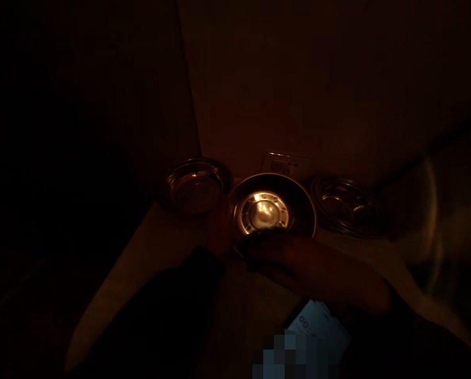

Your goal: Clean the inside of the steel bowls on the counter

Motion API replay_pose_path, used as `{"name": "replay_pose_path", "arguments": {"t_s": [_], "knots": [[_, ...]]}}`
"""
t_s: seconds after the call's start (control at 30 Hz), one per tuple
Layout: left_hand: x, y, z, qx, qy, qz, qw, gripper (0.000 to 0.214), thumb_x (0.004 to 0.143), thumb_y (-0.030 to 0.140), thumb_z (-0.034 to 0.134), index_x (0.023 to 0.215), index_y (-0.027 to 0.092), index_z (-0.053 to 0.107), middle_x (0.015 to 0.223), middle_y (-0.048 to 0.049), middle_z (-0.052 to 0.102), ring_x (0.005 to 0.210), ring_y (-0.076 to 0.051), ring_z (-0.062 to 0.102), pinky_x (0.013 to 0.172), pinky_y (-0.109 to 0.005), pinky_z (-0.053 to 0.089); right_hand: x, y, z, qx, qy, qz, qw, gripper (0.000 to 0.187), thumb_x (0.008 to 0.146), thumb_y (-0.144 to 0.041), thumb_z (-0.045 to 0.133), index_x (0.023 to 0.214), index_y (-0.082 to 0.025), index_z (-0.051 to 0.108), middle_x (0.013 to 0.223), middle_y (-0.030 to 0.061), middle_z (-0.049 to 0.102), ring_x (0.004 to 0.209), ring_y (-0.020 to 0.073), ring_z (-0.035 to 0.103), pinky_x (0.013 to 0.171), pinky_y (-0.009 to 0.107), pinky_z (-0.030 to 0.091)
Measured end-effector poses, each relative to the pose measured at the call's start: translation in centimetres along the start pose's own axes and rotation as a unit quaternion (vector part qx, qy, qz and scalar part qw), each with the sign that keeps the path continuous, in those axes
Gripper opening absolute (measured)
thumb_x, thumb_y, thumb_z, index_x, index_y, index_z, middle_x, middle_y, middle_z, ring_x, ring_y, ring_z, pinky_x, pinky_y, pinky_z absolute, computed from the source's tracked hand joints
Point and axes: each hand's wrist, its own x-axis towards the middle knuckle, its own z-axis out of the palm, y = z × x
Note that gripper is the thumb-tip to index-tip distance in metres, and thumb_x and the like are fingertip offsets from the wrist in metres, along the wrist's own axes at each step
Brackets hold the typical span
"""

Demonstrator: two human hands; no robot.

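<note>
A shiny metal bowl (304, 210) stands in the middle of the table, its bottom brightly lit and its inner wall in shadow. At its left rim is my left hand (219, 229), closed against the edge, with the fingers mostly lost in the dark. My right hand (282, 258) reaches across the near rim, its fingers together and bent over the inside. Something dark lies at those fingers, too dim to name. Left of the bowl sits a shallow metal dish (198, 195). On the right are stacked metal plates or dishes (346, 205).
A pale tabletop (132, 268) bears everything, its left edge falling away into darkness. Behind the bowl, a small clear-edged box or card (284, 164) leans near the wall (298, 95). A lit phone (322, 326) lies below my right forearm, partly pixelated.
</note>
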Motion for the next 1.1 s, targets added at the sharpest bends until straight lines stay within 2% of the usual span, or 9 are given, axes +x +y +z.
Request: {"name": "replay_pose_path", "arguments": {"t_s": [0.1,0.2,0.37,0.5,0.67,0.73,0.83,0.93,1.1], "knots": [[-0.1,0.5,-0.1,0.032,0.008,-0.014,0.999,0.017,0.091,0.021,0.041,0.086,0.019,0.057,0.078,-0.0026,0.064,0.075,-0.018,0.06,0.076,-0.034,0.049,0.5,-0.1,0.5,-0.017,0.022,-0.006,1.0,0.024,0.096,-0.021,0.049,0.113,-0.022,0.065,0.117,0.0059,0.067,0.11,0.0206,0.061,0.095,0.036,0.047],[-0.2,1.0,-0.3,0.041,0.0,-0.022,0.999,0.016,0.091,0.021,0.041,0.088,0.019,0.057,0.082,-0.0036,0.066,0.076,-0.018,0.061,0.076,-0.033,0.05,1.3,-0.4,1.5,-0.02,0.047,-0.017,0.999,0.024,0.097,-0.022,0.047,0.115,-0.021,0.063,0.118,0.0076,0.066,0.11,0.0209,0.06,0.094,0.036,0.047],[-0.2,1.3,-0.5,0.056,-0.021,-0.037,0.998,0.014,0.091,0.019,0.043,0.094,0.019,0.057,0.091,-0.0056,0.069,0.084,-0.02,0.064,0.08,-0.035,0.05,2.1,-1.0,2.7,-0.019,0.076,0.028,0.996,0.03,0.096,-0.023,0.048,0.125,-0.016,0.053,0.114,0.0118,0.066,0.101,0.0223,0.063,0.085,0.036,0.05],[-0.1,1.3,-0.3,0.045,-0.012,-0.041,0.998,0.008,0.086,0.018,0.051,0.09,0.019,0.057,0.09,-0.0045,0.069,0.083,-0.02,0.064,0.079,-0.034,0.05,1.3,-1.2,2.3,-0.055,0.032,0.071,0.995,0.025,0.094,-0.021,0.05,0.117,-0.018,0.057,0.109,0.0102,0.067,0.093,0.0212,0.064,0.077,0.034,0.049],[-0.2,1.7,-0.2,-0.02,0.001,-0.071,0.997,0.029,0.095,0.021,0.033,0.079,0.019,0.056,0.081,-0.0041,0.068,0.078,-0.017,0.063,0.077,-0.031,0.05,0.0,-0.8,1.2,-0.089,-0.028,0.097,0.991,0.023,0.088,-0.013,0.053,0.107,-0.02,0.063,0.099,0.0067,0.069,0.091,0.0208,0.065,0.074,0.031,0.046],[-0.2,1.7,-0.2,-0.008,0.002,-0.069,0.998,0.028,0.095,0.021,0.033,0.08,0.02,0.057,0.082,-0.004,0.068,0.078,-0.017,0.063,0.078,-0.031,0.05,0.0,-0.7,1.3,-0.105,-0.032,0.095,0.989,0.02,0.088,-0.013,0.053,0.104,-0.019,0.063,0.097,0.0063,0.069,0.088,0.0205,0.065,0.071,0.031,0.046],[-0.2,1.6,-0.1,0.025,0.008,-0.07,0.997,0.02,0.092,0.017,0.039,0.085,0.02,0.057,0.083,-0.0038,0.068,0.079,-0.018,0.063,0.079,-0.033,0.05,0.6,-0.8,2.1,-0.124,-0.019,0.081,0.989,0.018,0.09,-0.013,0.051,0.104,-0.018,0.062,0.097,0.0068,0.069,0.086,0.02,0.065,0.07,0.031,0.047],[0.0,1.6,-0.2,0.046,0.007,-0.063,0.997,0.017,0.09,0.015,0.043,0.09,0.019,0.059,0.087,-0.0053,0.069,0.082,-0.019,0.064,0.08,-0.033,0.05,1.5,-1.1,3.2,-0.131,0.015,0.061,0.989,0.024,0.092,-0.012,0.048,0.113,-0.016,0.058,0.104,0.0092,0.068,0.094,0.0208,0.063,0.078,0.032,0.049],[0.1,1.7,-0.3,0.089,0.003,-0.064,0.994,0.011,0.085,0.014,0.052,0.092,0.018,0.059,0.084,-0.0059,0.068,0.08,-0.022,0.065,0.077,-0.034,0.05,2.6,-2.0,4.5,-0.143,0.055,0.072,0.986,0.026,0.091,-0.007,0.049,0.116,-0.012,0.057,0.112,0.0115,0.066,0.098,0.0227,0.062,0.08,0.033,0.052]]}}
